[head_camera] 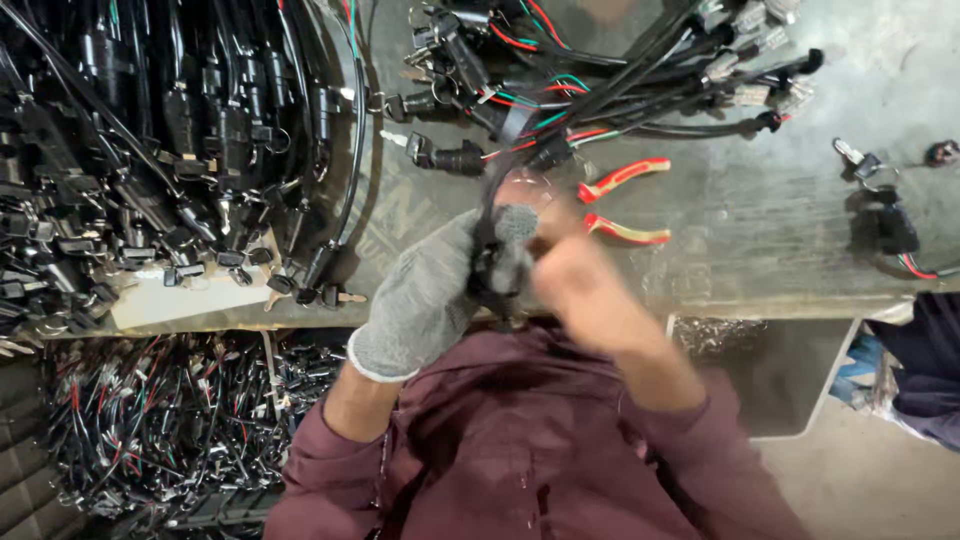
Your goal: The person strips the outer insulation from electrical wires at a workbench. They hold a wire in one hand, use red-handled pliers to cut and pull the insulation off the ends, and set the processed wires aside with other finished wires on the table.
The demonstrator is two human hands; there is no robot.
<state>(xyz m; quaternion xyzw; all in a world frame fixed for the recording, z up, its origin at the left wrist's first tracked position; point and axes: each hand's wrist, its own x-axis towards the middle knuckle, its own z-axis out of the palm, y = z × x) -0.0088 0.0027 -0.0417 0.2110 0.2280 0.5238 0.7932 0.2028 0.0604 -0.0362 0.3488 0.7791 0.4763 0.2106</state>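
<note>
My left hand (430, 290), in a grey knit glove, grips a black connector part with a cable (492, 262) running up from it to a bundle on the bench. My bare right hand (585, 290) is blurred with motion and presses against the same black part from the right. Red-handled pliers (622, 205) lie on the bench just beyond my hands.
A large pile of black wiring harnesses (170, 150) covers the left of the grey bench (760, 210). More harnesses with red and green wires (600, 80) lie at the top. Keys with a black lock (880, 190) sit right. A bin of loose wires (160, 430) is lower left.
</note>
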